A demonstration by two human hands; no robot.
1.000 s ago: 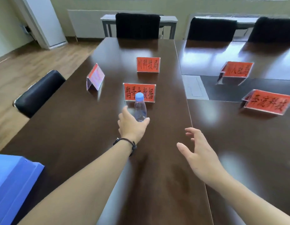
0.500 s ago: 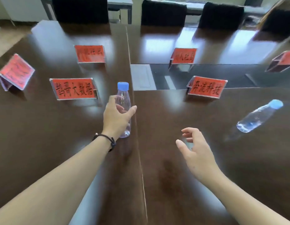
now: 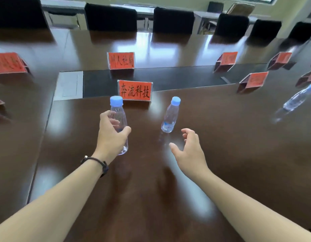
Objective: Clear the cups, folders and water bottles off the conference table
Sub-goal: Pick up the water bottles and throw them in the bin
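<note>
My left hand (image 3: 111, 135) grips a clear water bottle (image 3: 118, 116) with a blue cap, held upright above the dark brown conference table (image 3: 221, 154). A second blue-capped water bottle (image 3: 170, 115) stands on the table just right of it. My right hand (image 3: 189, 152) hovers open a short way in front of that second bottle, fingers curled and apart, touching nothing. A third water bottle (image 3: 297, 98) stands far right, blurred.
Red name cards stand around the table: one (image 3: 134, 90) just behind the two bottles, another (image 3: 121, 60) farther back, several more at the left (image 3: 8, 62) and right (image 3: 253, 82). Black chairs (image 3: 173, 20) line the far side. A grey floor panel (image 3: 69, 85) shows in the table's middle gap.
The view has swung right along the table. My left hand carried its bottle along. The second bottle, earlier far right, now stands close to my right hand; a third bottle has come into view.
</note>
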